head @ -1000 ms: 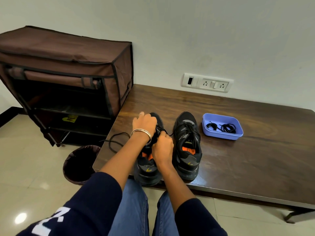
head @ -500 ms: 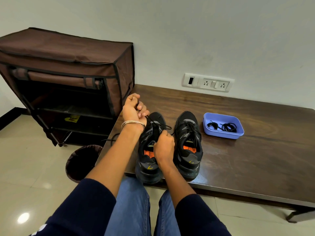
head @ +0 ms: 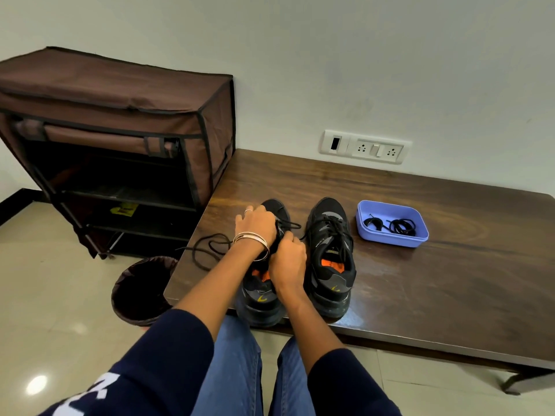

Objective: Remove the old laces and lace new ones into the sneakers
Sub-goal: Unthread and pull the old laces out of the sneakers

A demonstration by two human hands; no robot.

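Two black sneakers with orange insoles stand side by side at the front edge of the dark wooden table (head: 420, 265). My left hand (head: 256, 225) pinches the black lace on top of the left sneaker (head: 261, 298). My right hand (head: 288, 259) grips that sneaker's tongue and upper. The pulled-out part of the old lace (head: 207, 250) lies in loose loops on the table to the left. The right sneaker (head: 330, 253) stands fully laced. A purple tray (head: 390, 237) to its right holds coiled black laces (head: 401, 226).
A brown fabric shoe rack (head: 120, 139) stands left of the table. A dark waste bin (head: 141, 289) sits on the tiled floor below the table's left corner. A white socket panel (head: 365, 147) is on the wall behind.
My left hand, which had pulled the lace up and away to the left, has come back down onto the left sneaker's lacing. More loose lace now lies looped on the table.
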